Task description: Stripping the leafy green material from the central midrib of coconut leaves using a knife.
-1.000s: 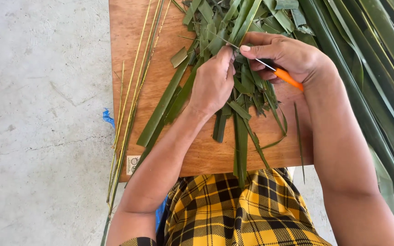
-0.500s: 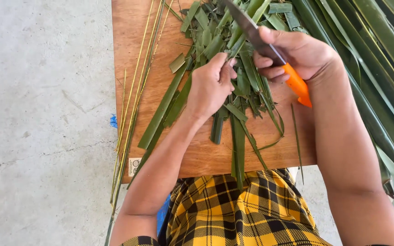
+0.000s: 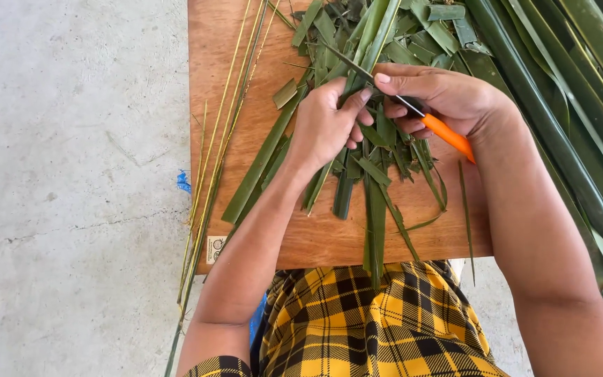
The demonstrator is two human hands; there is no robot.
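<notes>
the right hand (image 3: 441, 98) is closed around a knife with an orange handle (image 3: 448, 136), index finger stretched along the top, and the thin blade (image 3: 347, 61) runs out up and left from that grip. just left of it, the left hand (image 3: 326, 126) pinches a long green leaf strip (image 3: 375, 38) between thumb and fingers, fingers curled tight, and the blade lies right against the strip just above the pinch. below both grips, cut leaf pieces (image 3: 375, 202) hang down over the wooden board (image 3: 239, 63). above the hands, more short green offcuts (image 3: 448, 28) pile up. far to the left of the left hand, thin yellowish leaf ribs (image 3: 218, 139) lie along the board's edge. to the right of the knife hand, long uncut palm leaves (image 3: 567, 91) sweep past. underneath, yellow plaid cloth (image 3: 371, 321) covers the lap, over a grey concrete floor (image 3: 71, 174).
</notes>
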